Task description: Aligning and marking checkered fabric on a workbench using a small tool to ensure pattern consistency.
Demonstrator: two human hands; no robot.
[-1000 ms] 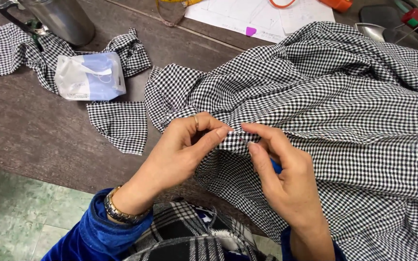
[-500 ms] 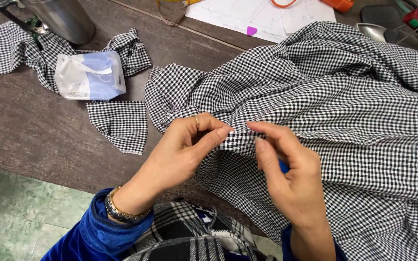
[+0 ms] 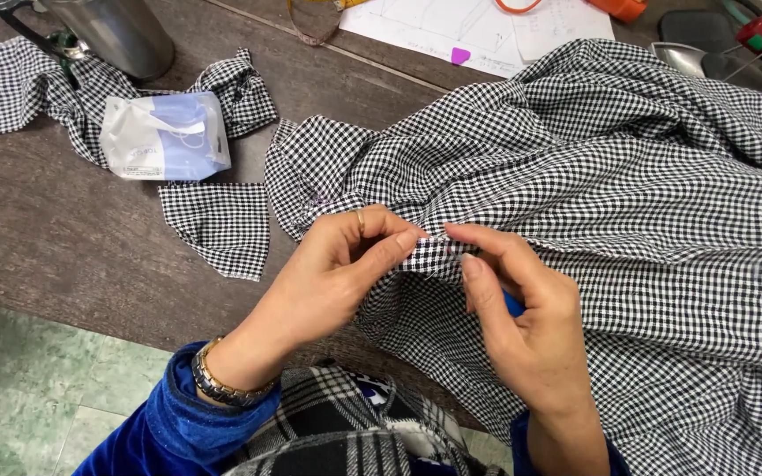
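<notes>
Together, the left hand and right hand pinch a small fold of black-and-white checked fabric between thumb and fingers — fingertips nearly meeting — while a cut checked scrap lies on the dark tabletop just left of them.

even, soft indoor light from above, moderately bright. faint shadows under hands and cloth folds. dull sheen on metal jug, mild glare on white paper. focus sharp at centre, check pattern crisp; slight wide-angle stretch near edges.
</notes>
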